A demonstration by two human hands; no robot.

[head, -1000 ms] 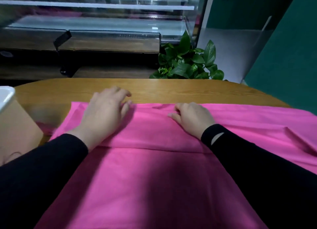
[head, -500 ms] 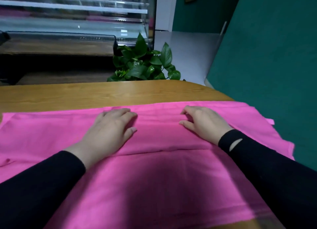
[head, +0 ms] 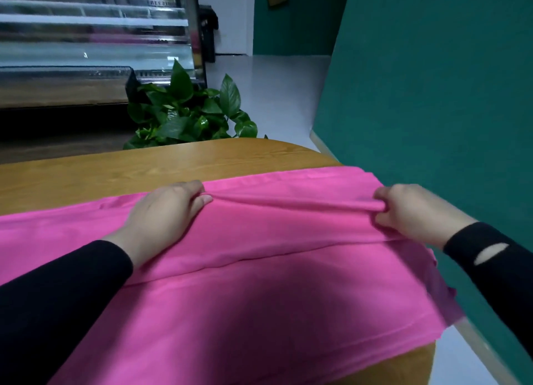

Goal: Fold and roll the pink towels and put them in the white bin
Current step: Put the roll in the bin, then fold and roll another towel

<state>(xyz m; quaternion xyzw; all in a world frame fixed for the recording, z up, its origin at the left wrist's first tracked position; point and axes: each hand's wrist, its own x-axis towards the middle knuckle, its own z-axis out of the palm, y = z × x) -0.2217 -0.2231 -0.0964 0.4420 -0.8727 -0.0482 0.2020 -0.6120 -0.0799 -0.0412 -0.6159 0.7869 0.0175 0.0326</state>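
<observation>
A large pink towel (head: 282,292) lies spread over the wooden table (head: 121,168), its right end hanging past the table's right edge. A folded band runs along its far side. My left hand (head: 167,211) lies on that band near the middle, fingers curled into the cloth at a raised crease. My right hand (head: 409,211) grips the same crease at the towel's right end, fingers and thumb bunching the fabric. The cloth is stretched into a ridge between the two hands. The white bin is out of view.
A green leafy plant (head: 190,116) stands just behind the table's far edge. A glass display case (head: 92,47) fills the back left. A teal wall (head: 432,90) runs close along the right side, with grey floor (head: 274,96) beyond the table.
The view has swung right, and the bin has left the frame. Both hands slid rightward along the folded band; their fingers went from lying on the cloth to bunching it into a ridge.
</observation>
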